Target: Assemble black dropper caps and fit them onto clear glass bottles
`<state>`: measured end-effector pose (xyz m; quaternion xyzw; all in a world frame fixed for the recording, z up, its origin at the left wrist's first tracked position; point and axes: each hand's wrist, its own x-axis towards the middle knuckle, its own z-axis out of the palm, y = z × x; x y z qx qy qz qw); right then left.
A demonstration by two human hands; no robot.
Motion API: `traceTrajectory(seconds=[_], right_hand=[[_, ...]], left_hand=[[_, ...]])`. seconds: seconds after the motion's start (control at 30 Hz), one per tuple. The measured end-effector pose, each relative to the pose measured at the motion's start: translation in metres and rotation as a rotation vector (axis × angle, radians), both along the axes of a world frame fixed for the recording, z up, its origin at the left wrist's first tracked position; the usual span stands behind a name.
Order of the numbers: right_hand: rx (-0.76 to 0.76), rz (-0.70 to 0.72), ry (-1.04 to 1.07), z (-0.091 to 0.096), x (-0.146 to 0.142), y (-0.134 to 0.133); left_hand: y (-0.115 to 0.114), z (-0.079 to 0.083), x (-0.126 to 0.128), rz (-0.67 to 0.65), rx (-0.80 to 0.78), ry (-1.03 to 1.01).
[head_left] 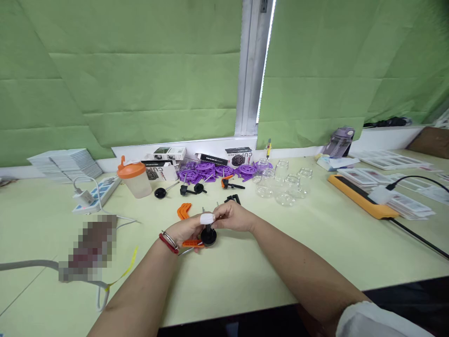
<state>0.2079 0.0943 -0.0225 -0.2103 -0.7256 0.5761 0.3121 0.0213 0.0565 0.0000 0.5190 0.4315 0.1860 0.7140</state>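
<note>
Above the table's middle, my left hand (189,228), with a white wrap (206,218) on its thumb, is closed around a black part with a round base (209,238) and a short stem. An orange strip (192,243) and a thin metal rod (185,252) stick out beside that hand. My right hand (234,216) is closed in a pinch by the stem's upper end; what lies between its fingertips is too small to make out. Just behind the hands are orange curved pieces (184,211) and a black bracket-like piece (233,200).
Purple plastic parts (205,172) are heaped at the back beside cup holder boxes (238,157). Clear cups (286,187) stand right of them. An orange-lidded cup (135,180) and a power strip (101,192) are at left. An orange power strip (365,199) lies at right.
</note>
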Motion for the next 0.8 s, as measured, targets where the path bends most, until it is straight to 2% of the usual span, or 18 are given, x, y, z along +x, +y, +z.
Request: traceTrajectory(seconds=[0.43,0.8], right_hand=[[-0.096,-0.012,0.064,-0.0012,-0.0011,-0.0018],[-0.03,-0.03,0.013,0.0065,0.0001,-0.0059]], left_hand=[[-0.0015,0.0025,0.0014,0.006,-0.011,-0.019],[-0.0035,0.0036,0.0015,0.017,-0.016,-0.029]])
